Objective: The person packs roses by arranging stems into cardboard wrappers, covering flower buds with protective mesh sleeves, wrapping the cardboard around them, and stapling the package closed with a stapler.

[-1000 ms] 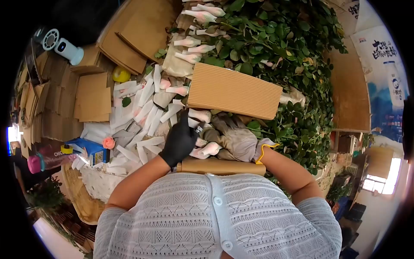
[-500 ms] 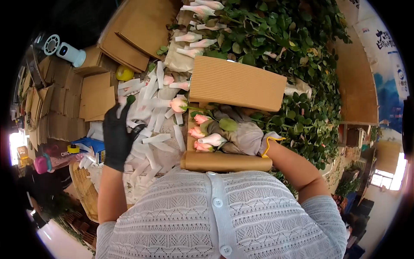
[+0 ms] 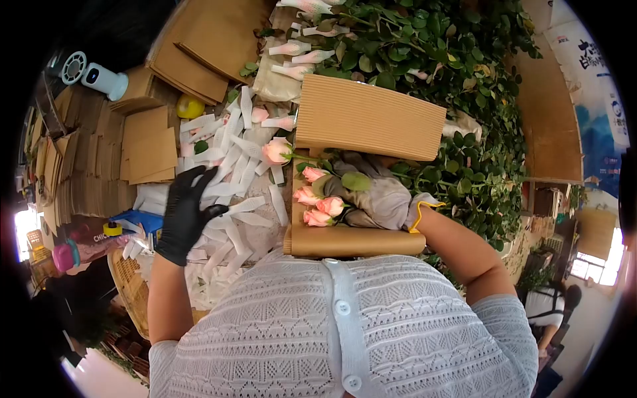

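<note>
My left hand (image 3: 187, 213), in a black glove, has its fingers spread over a heap of white net sleeves (image 3: 229, 229) and holds nothing. In a grey glove, my right hand (image 3: 379, 198) is closed around the stems of several pink roses (image 3: 325, 207) with bare blooms. Under these roses lies corrugated brown cardboard (image 3: 355, 241), rolled at the edge near my body. A corrugated flap (image 3: 370, 118) stands beyond my right hand. One more pink rose (image 3: 276, 151) rests across the cardboard's left edge, its bloom over the sleeves.
Leafy rose stems (image 3: 458, 73) pile up at the right, with sleeved buds (image 3: 289, 48) at the top. Cardboard sheets (image 3: 149, 146), a yellow object (image 3: 190, 106), a small fan (image 3: 99, 78) and a pink bottle (image 3: 79, 252) are at the left. Another person (image 3: 545, 308) is at the far right.
My left hand has left the roses and moved left over the sleeves. The roses by my right hand now show without net sleeves. My right hand has stayed around the stems.
</note>
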The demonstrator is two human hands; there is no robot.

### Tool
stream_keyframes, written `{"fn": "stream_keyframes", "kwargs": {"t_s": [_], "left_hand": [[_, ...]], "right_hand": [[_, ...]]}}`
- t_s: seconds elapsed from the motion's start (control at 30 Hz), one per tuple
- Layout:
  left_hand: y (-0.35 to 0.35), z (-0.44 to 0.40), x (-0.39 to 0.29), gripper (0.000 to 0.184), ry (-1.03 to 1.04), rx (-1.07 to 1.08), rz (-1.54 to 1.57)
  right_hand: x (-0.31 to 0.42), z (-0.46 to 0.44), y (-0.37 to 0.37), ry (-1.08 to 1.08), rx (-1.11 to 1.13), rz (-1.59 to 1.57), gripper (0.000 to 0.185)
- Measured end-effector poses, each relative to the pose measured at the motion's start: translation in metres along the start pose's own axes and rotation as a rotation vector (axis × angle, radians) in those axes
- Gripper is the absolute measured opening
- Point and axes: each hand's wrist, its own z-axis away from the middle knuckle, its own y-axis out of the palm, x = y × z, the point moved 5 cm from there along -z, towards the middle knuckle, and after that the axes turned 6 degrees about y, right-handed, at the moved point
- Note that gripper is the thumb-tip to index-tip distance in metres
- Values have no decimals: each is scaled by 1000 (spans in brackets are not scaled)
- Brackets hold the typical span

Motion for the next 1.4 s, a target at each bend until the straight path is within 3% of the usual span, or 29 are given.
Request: {"fn": "stream_keyframes", "kwargs": {"t_s": [0.13, 0.23, 0.3, 0.4, 0.47, 0.5, 0.53, 0.57, 0.7, 0.77, 0.87, 0.9, 0.97, 1.03, 1.1, 1.17, 1.23, 1.4], "left_hand": [[47, -33, -67, 53, 268, 145, 578], [89, -45, -78, 38, 395, 181, 637], [90, -50, -79, 35, 385, 216, 660], [97, -55, -79, 31, 382, 190, 676], [109, -55, -80, 31, 307, 172, 778], [117, -53, -82, 33, 216, 218, 889], [109, -52, -91, 35, 409, 212, 709], [108, -52, -91, 35, 413, 217, 705], [111, -48, -91, 34, 367, 204, 727], [93, -51, -98, 33, 495, -45, 471], [81, -62, -107, 32, 604, -44, 372], [81, -63, -109, 32, 605, -43, 373], [86, -67, -110, 32, 503, 155, 340], [85, -64, -114, 34, 513, 197, 259], [91, -56, -107, 34, 411, 222, 233], [87, -54, -112, 35, 456, 210, 149], [81, -53, -113, 22, 449, 110, 215], [91, -48, -108, 24, 485, 59, 171]], "right_hand": [[5, -4, -4, 12, 10, 1, 63], [1, 6, -15, -123, -81, 202, 55], [-9, 11, -27, 60, 192, 64, 48], [-2, 13, -68, 143, -110, -105, 37], [6, 9, -67, 209, -115, -118, 39], [3, 5, -55, 266, 33, -47, 42], [-4, 7, -38, 288, -77, 95, 44], [-5, 6, -29, 270, -204, 248, 44], [-15, 6, -27, 244, -226, 188, 44], [-15, 6, -25, 217, -223, 152, 44], [-18, 6, -19, 302, -246, 267, 41], [-24, 0, -14, 352, -132, 183, 39], [-26, -7, -5, 469, 23, 91, 37], [-22, -9, -6, 370, -81, 53, 32], [-17, -9, -12, 388, -96, 88, 27], [-15, -6, -14, 407, -106, 120, 24], [-5, -4, -21, 273, -290, 395, 24], [-6, 3, -29, 386, -218, 358, 16]]}}
